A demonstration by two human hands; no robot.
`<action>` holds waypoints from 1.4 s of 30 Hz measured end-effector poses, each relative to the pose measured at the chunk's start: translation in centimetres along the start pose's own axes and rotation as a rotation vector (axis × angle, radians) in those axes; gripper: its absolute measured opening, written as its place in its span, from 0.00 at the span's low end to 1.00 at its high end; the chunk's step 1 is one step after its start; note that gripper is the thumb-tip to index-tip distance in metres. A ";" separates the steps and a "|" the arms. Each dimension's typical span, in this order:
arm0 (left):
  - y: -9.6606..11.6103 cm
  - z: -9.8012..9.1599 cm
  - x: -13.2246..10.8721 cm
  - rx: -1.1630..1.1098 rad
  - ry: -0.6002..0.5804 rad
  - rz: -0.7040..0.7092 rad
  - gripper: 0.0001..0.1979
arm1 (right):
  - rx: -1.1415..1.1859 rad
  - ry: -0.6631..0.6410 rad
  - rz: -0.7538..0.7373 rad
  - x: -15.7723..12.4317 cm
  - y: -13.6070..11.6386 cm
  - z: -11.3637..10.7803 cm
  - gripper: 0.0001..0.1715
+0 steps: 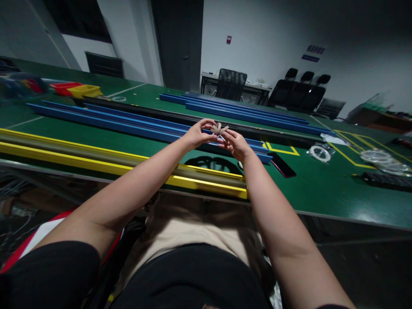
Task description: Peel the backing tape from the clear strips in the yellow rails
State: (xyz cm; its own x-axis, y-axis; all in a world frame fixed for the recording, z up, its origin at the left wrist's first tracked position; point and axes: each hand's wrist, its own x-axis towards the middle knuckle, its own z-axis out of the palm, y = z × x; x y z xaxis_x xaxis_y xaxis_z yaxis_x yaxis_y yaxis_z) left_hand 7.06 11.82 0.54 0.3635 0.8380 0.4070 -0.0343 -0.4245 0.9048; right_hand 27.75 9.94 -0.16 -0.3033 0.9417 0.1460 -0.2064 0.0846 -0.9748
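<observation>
A small tan bow-shaped piece (pixel 218 129), with several loops or strips sticking out, is held up between my two hands above the green table (pixel 325 195). My left hand (pixel 200 134) pinches its left side between thumb and fingers. On its right side, my right hand (pixel 236 143) grips it with the fingertips. A thin pale strip shows by the right fingers; I cannot tell whether it belongs to the piece. Below the hands run blue channel rails (pixel 135 125) and, nearer to me, yellow rails (pixel 209 184).
A phone (pixel 283 165) lies right of the hands, with clear-wrapped white rolls (pixel 320 152) beyond it. A black power strip (pixel 386 180) is at the far right. Red (pixel 67 88) and yellow (pixel 85 91) bins stand back left. More blue rails (pixel 238 110) lie behind a long black rail (pixel 154 115).
</observation>
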 end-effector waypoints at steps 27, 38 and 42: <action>0.5 1.3 -0.5 0.560 0.353 0.194 0.06 | 0.145 0.086 -0.109 0.6 0.2 1.7 0.43; 0.7 0.7 -0.8 0.724 0.464 0.146 0.06 | -0.099 0.052 0.014 0.5 0.8 1.9 0.44; 0.5 0.4 -0.6 0.695 0.442 0.146 0.06 | -0.145 0.142 -0.079 0.8 0.4 1.0 0.32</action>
State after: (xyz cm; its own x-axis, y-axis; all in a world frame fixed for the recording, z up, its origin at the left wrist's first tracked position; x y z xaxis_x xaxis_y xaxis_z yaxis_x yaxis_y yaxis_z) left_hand 7.20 10.97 0.72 -0.0034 0.7539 0.6569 0.5819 -0.5328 0.6145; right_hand 26.54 10.38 -0.30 -0.1555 0.9658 0.2073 -0.0852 0.1960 -0.9769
